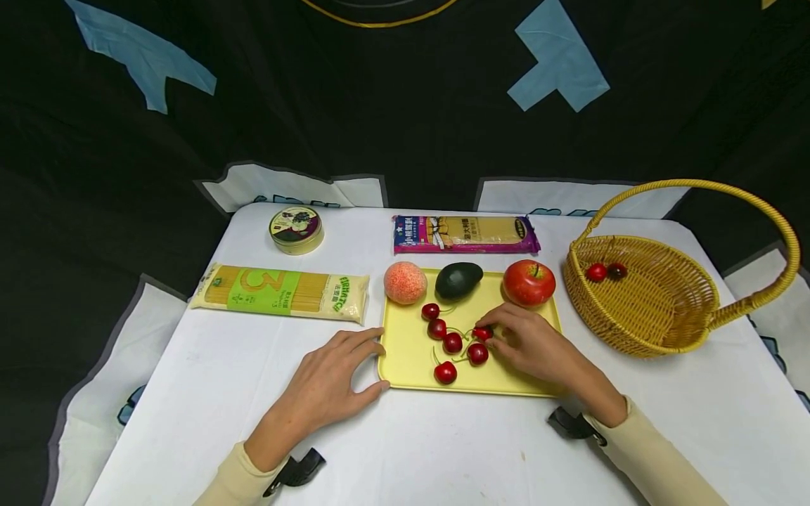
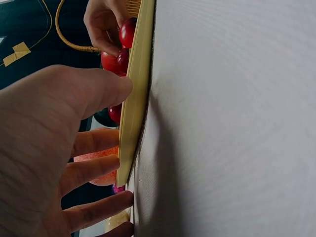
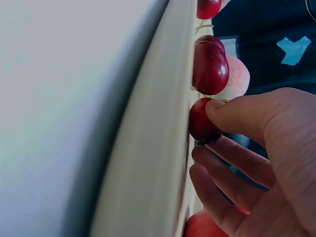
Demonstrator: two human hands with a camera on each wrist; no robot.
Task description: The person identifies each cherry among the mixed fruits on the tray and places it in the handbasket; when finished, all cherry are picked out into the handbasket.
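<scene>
Right hand [image 1: 531,344] has a red cherry [image 3: 200,121] pinched between thumb and fingers. It's about mid-tray on the yellow tray [image 1: 405,351], at the right side of five loose cherries [image 1: 445,372]; can't tell whether it's clear of the surface. Fruit's roundish, so no long axis to line up. Stems cross here, can't say which is its own.

Key relation: wicker basket [image 1: 595,316] stands on the table [image 1: 474,450] just right of the tray, a bit farther from me than the cherry — right is clearly the nearer hand. Red apple [image 1: 529,283] sits at the tray's far right corner, close to the straight line from cherry to basket, so I'd judge a rightward path should go over or in front of it.

Left hand [image 1: 335,376]: fingers spread and straight, touching the tray's left edge — nothing gripped.
</scene>
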